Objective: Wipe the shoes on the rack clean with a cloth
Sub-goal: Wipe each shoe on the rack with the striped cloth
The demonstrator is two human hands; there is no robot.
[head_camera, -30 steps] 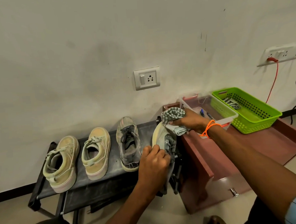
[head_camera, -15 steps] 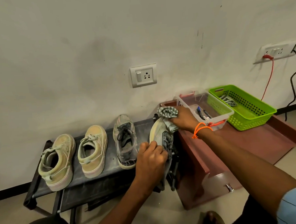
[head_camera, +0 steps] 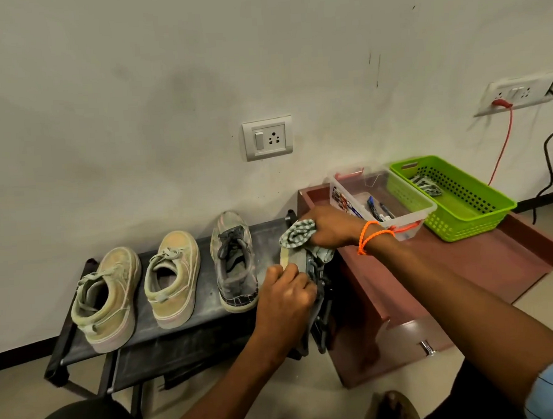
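- Against the scuffed white wall, a low black fabric shoe rack [head_camera: 178,323] carries the footwear, with a dark red wooden cabinet [head_camera: 464,263] just beside it on the right.
- Fingers [head_camera: 288,269] of the left hand [head_camera: 285,305] are curled round the grey lace-up shoe [head_camera: 303,265], which is tipped on its side at the rack's right end, pale sole facing left.
- Fingers of the right hand [head_camera: 329,227] are bunched tight on the green-and-white checked cloth [head_camera: 297,238], pressing it onto the toe end of that shoe.
- To my eye the shoe is light and fairly stiff in the sole but soft in the upper; holding it at the heel and mid-body seems the sound place, leaving the toe free.
- The cloth looks limp and thin, so wadding it gives a firmer wiping face.
- Its matching grey shoe [head_camera: 234,262] and two dusty beige sneakers [head_camera: 138,290] stand upright further left on the rack, apparently still to be wiped.
- Compared with half a second ago, the cloth sits lower over the toe, and the left-hand grip looks unchanged.
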